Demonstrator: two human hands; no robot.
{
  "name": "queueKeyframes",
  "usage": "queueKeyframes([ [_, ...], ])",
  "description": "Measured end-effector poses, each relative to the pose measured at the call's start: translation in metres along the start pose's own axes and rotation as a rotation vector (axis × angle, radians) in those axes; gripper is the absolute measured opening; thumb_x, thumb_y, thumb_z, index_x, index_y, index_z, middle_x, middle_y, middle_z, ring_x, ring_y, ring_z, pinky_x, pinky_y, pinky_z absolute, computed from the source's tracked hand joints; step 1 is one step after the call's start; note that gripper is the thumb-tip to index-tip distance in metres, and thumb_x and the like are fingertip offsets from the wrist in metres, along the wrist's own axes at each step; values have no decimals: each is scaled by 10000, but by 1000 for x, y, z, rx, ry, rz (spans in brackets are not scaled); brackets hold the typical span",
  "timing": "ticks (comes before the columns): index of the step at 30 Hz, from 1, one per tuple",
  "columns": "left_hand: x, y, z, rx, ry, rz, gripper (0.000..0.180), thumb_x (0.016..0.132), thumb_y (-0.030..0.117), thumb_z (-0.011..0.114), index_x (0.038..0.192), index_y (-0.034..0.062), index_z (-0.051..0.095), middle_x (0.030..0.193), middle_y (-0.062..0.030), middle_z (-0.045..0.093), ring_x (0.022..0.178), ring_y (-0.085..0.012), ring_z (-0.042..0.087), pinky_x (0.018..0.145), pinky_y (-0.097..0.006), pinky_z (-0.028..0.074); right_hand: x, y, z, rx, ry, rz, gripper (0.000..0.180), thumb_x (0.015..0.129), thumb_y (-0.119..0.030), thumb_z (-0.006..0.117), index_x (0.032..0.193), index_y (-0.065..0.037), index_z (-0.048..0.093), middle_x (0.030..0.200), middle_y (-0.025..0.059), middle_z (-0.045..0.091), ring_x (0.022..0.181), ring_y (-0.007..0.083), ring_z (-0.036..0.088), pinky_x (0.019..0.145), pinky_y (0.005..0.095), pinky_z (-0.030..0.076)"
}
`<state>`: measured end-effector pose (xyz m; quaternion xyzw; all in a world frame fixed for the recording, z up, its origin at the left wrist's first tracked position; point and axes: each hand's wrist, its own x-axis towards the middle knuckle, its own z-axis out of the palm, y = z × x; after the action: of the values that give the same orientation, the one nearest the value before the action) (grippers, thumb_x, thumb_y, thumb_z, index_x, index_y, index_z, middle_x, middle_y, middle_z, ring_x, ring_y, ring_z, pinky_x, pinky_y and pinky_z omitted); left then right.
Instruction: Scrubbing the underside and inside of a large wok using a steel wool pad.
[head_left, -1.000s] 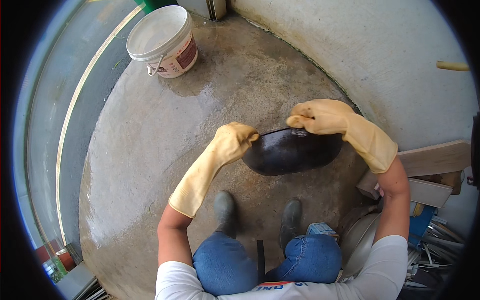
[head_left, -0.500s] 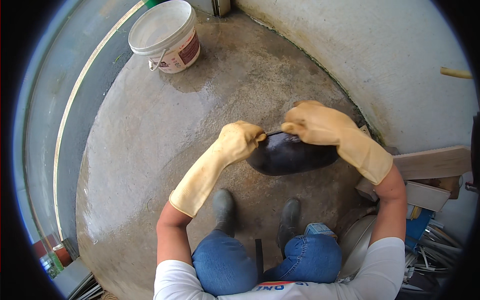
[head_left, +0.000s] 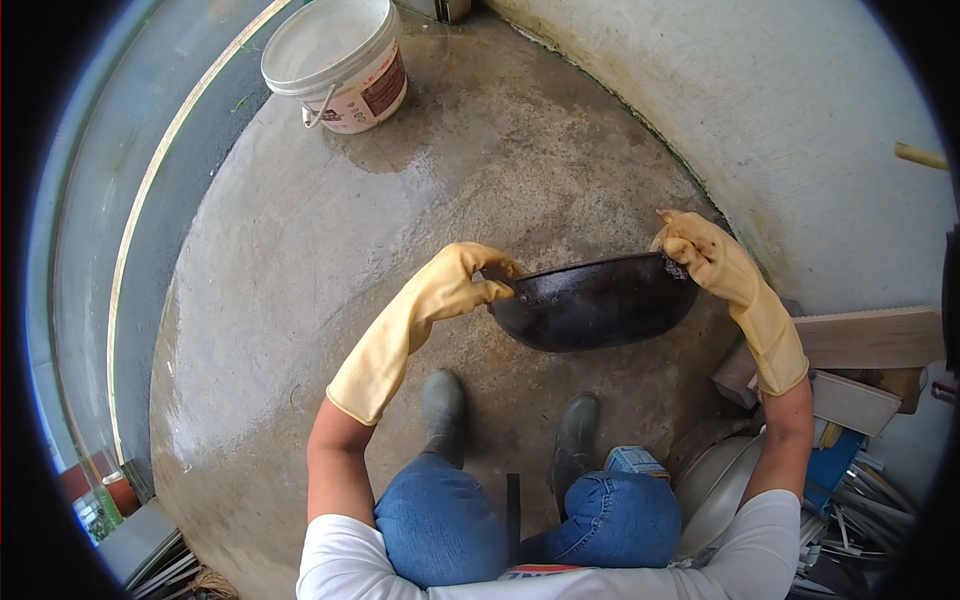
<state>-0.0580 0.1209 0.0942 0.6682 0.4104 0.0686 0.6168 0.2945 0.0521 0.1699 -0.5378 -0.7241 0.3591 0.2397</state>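
A dark, rounded wok (head_left: 595,305) is held tilted on its side above the wet floor, with its outer underside facing me. My left hand (head_left: 465,282), in a long yellow rubber glove, pinches the wok at its left end by the rim. At the opposite end is my right hand (head_left: 705,258), gloved the same way. Its fingers are closed around a dark, rough scouring pad (head_left: 676,268), which touches the wok near the rim. Most of the pad is hidden by the glove, and the wok's inside is turned away from view.
A white plastic bucket (head_left: 355,95) with a wire handle stands on the concrete floor (head_left: 290,240) at the far left. Along the right runs a pale wall (head_left: 790,110). Wooden boards (head_left: 870,338) and a heap of metal strips (head_left: 850,530) lie to my right. My boots (head_left: 445,410) are below the wok.
My right hand has moved right, from the wok's upper side to its right end, where the pad now shows. The wok has shifted slightly right, and more of its underside is uncovered.
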Motion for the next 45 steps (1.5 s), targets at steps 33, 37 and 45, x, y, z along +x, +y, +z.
queueKeyframes([
  [33,4,20,4,241,-50,-66,271,840,211,766,1078,84,743,980,-97,752,870,-193,699,795,-330,536,81,-72,88,-575,-353,-135,233,877,-226,640,741,-45,695,745,209,665,811,399,646,1067,453,427],
  [37,-14,27,-5,134,-97,-214,315,858,163,692,1158,69,710,1088,-165,718,1038,-311,684,891,-372,533,101,-80,121,-725,-519,-135,226,882,-243,600,773,-94,731,776,136,707,787,346,674,1071,425,422],
  [45,-8,12,0,206,-46,-117,290,847,136,702,1128,70,722,1066,-136,726,1002,-262,688,856,-350,532,46,-43,-2,-329,-346,-106,119,808,-34,591,697,-70,574,599,123,538,664,367,577,1115,547,355],
])
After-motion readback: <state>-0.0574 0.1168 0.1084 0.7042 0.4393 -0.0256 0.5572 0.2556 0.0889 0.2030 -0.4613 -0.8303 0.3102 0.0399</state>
